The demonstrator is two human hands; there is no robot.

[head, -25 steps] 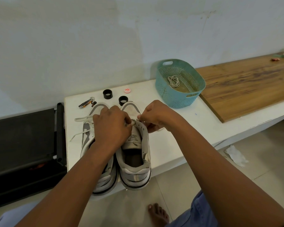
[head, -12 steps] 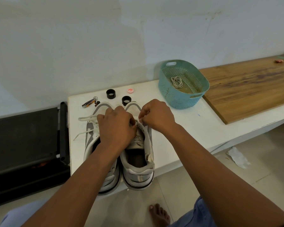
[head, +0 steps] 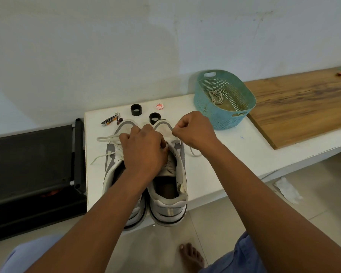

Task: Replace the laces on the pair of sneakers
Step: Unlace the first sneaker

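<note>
Standing side by side at the near edge of the white tabletop (head: 215,154), two sneakers point away. The left hand (head: 144,152) presses curled fingers on the right sneaker (head: 171,178), its grip unclear; the right hand (head: 195,131) pinches a lace (head: 193,152). Farther right, a basket (head: 222,119) holds another coiled lace (head: 216,96).

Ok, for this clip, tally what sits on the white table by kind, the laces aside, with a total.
Sneakers: 2, left sneaker and right sneaker
Black rings: 2, far ring and near ring
Teal basket: 1
Red-and-white disc: 1
Nail clipper: 1
Wooden board: 1
Total: 8
</note>
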